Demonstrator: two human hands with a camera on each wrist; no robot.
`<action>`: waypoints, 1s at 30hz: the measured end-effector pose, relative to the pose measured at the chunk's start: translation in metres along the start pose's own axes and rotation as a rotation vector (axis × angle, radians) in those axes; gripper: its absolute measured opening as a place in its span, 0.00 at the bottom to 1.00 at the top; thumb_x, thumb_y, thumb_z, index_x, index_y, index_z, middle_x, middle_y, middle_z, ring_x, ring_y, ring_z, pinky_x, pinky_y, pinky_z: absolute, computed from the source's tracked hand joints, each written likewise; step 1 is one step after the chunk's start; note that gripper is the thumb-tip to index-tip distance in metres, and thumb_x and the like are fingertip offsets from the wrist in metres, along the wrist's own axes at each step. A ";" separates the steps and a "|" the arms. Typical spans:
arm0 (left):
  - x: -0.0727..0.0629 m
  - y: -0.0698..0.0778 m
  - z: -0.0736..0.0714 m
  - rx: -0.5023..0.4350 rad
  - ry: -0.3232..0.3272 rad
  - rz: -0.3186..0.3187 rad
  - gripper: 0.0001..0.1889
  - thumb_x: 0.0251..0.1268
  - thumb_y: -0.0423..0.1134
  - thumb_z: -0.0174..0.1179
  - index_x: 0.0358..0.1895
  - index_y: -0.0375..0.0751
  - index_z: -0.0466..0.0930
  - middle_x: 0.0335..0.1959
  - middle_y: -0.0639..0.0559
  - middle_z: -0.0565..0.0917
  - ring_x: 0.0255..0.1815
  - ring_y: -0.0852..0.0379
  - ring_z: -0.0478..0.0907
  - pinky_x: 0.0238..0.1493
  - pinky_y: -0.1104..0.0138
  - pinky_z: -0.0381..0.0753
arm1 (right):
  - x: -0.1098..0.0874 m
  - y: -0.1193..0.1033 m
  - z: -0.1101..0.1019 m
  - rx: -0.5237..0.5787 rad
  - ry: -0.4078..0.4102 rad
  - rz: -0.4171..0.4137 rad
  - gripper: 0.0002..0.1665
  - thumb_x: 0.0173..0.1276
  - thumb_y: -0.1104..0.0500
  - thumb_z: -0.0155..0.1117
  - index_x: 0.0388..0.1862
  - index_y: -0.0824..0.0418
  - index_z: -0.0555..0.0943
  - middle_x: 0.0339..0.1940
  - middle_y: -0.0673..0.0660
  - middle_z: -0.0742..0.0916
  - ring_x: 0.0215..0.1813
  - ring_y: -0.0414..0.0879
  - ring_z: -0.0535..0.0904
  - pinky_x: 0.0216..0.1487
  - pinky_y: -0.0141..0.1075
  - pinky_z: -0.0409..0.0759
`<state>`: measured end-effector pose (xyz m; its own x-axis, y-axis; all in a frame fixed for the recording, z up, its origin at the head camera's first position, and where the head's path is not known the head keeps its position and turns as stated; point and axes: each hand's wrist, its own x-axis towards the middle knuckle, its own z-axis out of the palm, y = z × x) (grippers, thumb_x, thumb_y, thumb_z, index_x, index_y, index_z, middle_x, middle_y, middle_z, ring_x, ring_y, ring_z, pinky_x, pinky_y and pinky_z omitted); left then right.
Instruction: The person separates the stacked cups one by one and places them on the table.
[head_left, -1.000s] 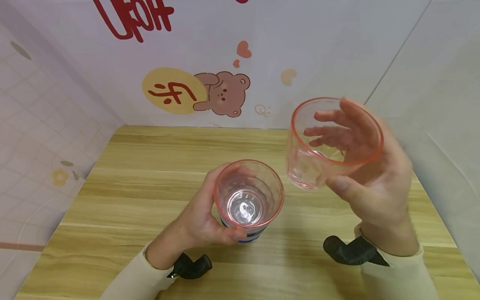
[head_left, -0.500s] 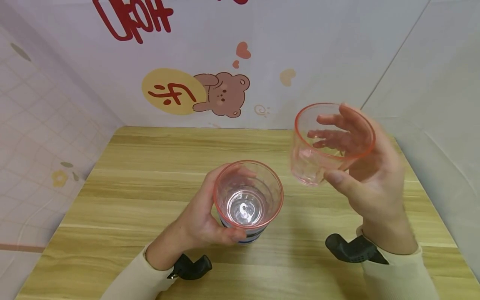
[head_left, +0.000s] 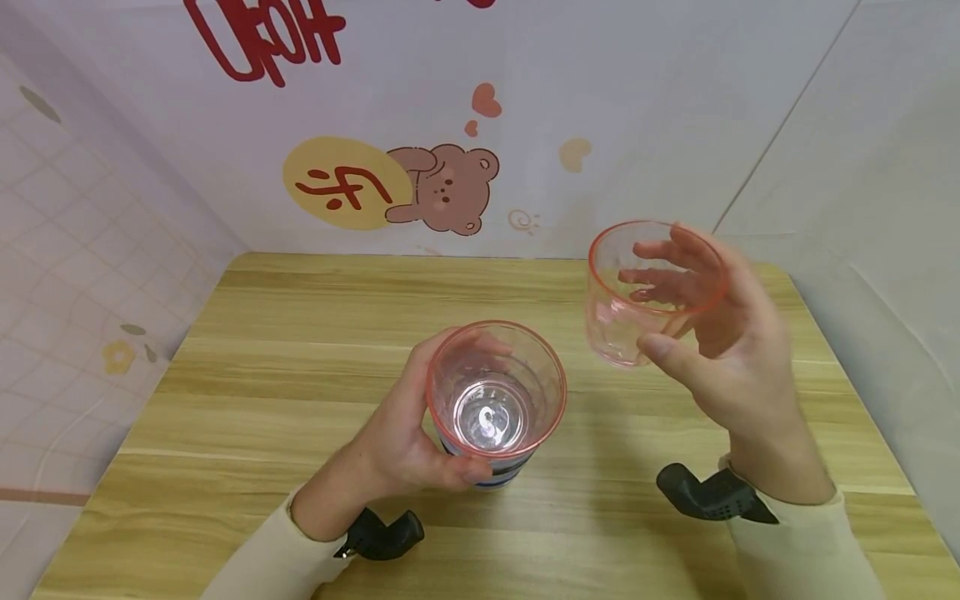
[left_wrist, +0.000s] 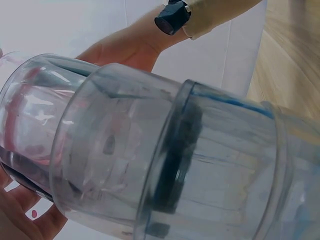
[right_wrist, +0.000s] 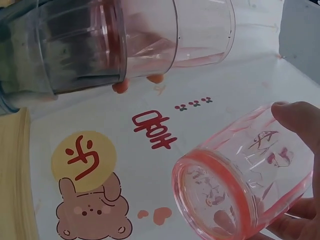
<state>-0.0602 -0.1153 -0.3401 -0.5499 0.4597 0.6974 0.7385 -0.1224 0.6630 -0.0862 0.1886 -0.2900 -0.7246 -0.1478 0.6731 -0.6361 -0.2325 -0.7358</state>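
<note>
My left hand point(head_left: 405, 442) grips the upper part of a stack of clear plastic cups point(head_left: 489, 417), thumb in front and fingers behind. A pink rim tops this stack. The left wrist view shows several nested cups point(left_wrist: 115, 150), with dark and blue bands lower down. In the air to the right, my right hand point(head_left: 742, 358) holds another clear cup point(head_left: 618, 329) with a pink-orange rim, between thumb and fingers. That cup is slightly tilted, mouth up, apart from the stack. From the right wrist, the held cup's thick pink base point(right_wrist: 215, 195) shows, with the stack point(right_wrist: 90, 50) beyond it.
Both hands are over a light wooden table point(head_left: 262, 392). White walls enclose it at the back and sides. On the back wall point(head_left: 637, 100) are a printed bear point(head_left: 453, 187), hearts and red lettering. Black devices are strapped to both wrists.
My right hand has moved a little left and lower with its cup, which stays apart from the stack. The left hand and the stack have stayed in place.
</note>
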 end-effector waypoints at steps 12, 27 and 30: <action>-0.001 -0.001 0.001 -0.013 0.002 -0.002 0.52 0.70 0.62 0.68 0.76 0.23 0.54 0.67 0.31 0.75 0.70 0.44 0.79 0.72 0.54 0.83 | -0.003 0.015 -0.011 -0.036 -0.028 0.014 0.47 0.59 0.82 0.72 0.78 0.72 0.69 0.67 0.67 0.85 0.63 0.55 0.89 0.64 0.37 0.88; -0.002 -0.002 0.000 -0.014 0.004 0.011 0.52 0.70 0.61 0.68 0.76 0.22 0.54 0.68 0.31 0.75 0.70 0.45 0.79 0.73 0.54 0.82 | -0.013 0.025 -0.029 -0.120 -0.006 0.095 0.47 0.61 0.85 0.68 0.79 0.69 0.68 0.69 0.62 0.85 0.65 0.50 0.88 0.68 0.34 0.82; -0.002 -0.002 0.001 -0.011 0.002 0.008 0.52 0.70 0.62 0.68 0.76 0.23 0.53 0.68 0.31 0.75 0.70 0.45 0.79 0.73 0.54 0.82 | -0.015 0.029 -0.034 -0.129 0.006 0.108 0.47 0.61 0.85 0.67 0.79 0.67 0.68 0.69 0.60 0.85 0.65 0.49 0.88 0.66 0.33 0.82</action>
<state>-0.0600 -0.1155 -0.3428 -0.5447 0.4564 0.7035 0.7387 -0.1360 0.6602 -0.1023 0.2167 -0.3242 -0.7917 -0.1592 0.5898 -0.5832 -0.0902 -0.8073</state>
